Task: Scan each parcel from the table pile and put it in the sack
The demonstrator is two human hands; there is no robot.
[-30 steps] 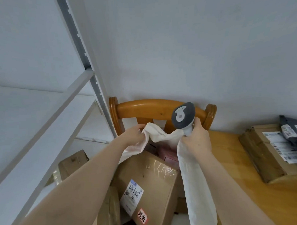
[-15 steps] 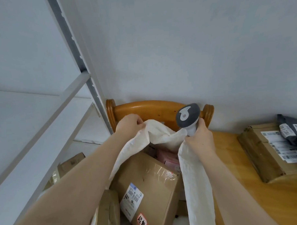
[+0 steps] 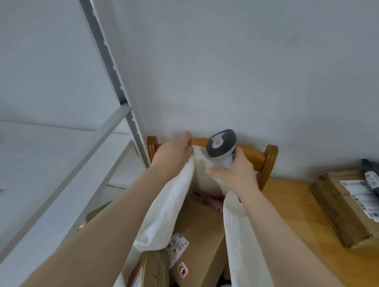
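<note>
Head view: the white sack (image 3: 171,206) is seen drawn higher and wider than half a second before, and its left edge is now lifted over part of the label on the cardboard box (image 3: 200,233) inside. Two hands are raised at centre frame before one wooden chair back (image 3: 255,156). The sack's rim is clutched in the curled fingers of the left hand (image 3: 174,156), now brought level with the chair's top rail. One scanner (image 3: 222,145) is gripped by its handle in the right hand (image 3: 234,174), head up, with the thumb stretched left across the cloth. Three parcels are counted in the sack at lower centre: the cardboard box, a second box (image 3: 154,271) and one pink packet (image 3: 212,201). Two more are seen on the table (image 3: 294,214) at right: one taped box (image 3: 341,209), overlapped at its far corner by one dark mailer (image 3: 376,175).
</note>
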